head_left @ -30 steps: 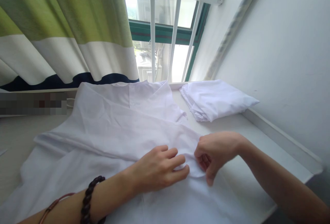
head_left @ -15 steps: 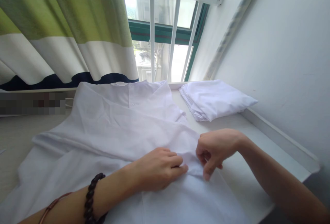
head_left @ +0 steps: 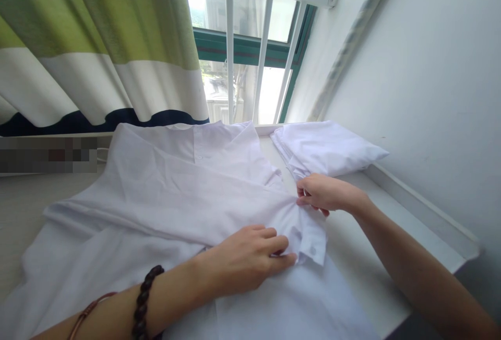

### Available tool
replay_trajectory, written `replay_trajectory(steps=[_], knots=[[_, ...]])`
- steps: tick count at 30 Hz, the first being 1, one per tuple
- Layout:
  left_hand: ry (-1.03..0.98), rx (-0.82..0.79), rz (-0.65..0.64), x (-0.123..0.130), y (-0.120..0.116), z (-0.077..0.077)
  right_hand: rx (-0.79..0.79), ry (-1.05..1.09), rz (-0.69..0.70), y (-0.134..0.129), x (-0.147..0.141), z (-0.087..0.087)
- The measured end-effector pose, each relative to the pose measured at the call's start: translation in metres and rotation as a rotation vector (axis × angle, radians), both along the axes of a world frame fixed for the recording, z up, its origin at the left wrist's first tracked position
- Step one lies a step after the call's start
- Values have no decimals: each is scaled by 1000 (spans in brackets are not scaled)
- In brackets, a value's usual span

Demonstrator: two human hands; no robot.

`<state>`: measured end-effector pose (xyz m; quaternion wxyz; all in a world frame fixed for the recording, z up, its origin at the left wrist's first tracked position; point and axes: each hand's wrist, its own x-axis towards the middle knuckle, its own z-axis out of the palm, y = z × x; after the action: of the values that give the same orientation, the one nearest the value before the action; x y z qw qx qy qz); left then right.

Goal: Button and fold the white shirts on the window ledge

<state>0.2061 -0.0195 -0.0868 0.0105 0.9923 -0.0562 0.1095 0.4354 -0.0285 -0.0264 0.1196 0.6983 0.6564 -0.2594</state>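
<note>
A white button-up shirt [head_left: 168, 188] lies spread out, its collar toward the window and one long sleeve laid across the body. My right hand [head_left: 326, 194] pinches the upper edge of that sleeve, creasing the cloth. Below it, the sleeve's buttoned cuff [head_left: 315, 248] points down to the right. My left hand [head_left: 254, 256] rests on the sleeve beside the cuff, fingers curled and thumb against the fabric; its fingertips are partly hidden. A dark braided bracelet [head_left: 143, 301] and a thin reddish band circle my left wrist and forearm.
Folded white cloth [head_left: 329, 147] lies at the back right of the white surface [head_left: 376, 272], near its raised rim and the wall. A green, white and navy curtain [head_left: 117, 42] hangs behind, left of white window bars [head_left: 229, 53]. A blurred-out patch covers something at far left.
My right hand has moved up and away from me along the sleeve edge, uncovering the cuff. My left hand has slid slightly right.
</note>
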Motion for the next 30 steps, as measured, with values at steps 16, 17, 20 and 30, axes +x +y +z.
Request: replay_trajectory(steps=[16,17,20,30], knots=[[39,-216,64,-6,-7,9,-55,226,4,2,5,-15],[44,-220,70,-8,-6,13,-23,211,21,2,6,-15],[44,-182,168,-21,9,26,238,179,119,-2,1,-11],[245,-27,1175,-116,138,11,613,219,461,2,-59,-43]])
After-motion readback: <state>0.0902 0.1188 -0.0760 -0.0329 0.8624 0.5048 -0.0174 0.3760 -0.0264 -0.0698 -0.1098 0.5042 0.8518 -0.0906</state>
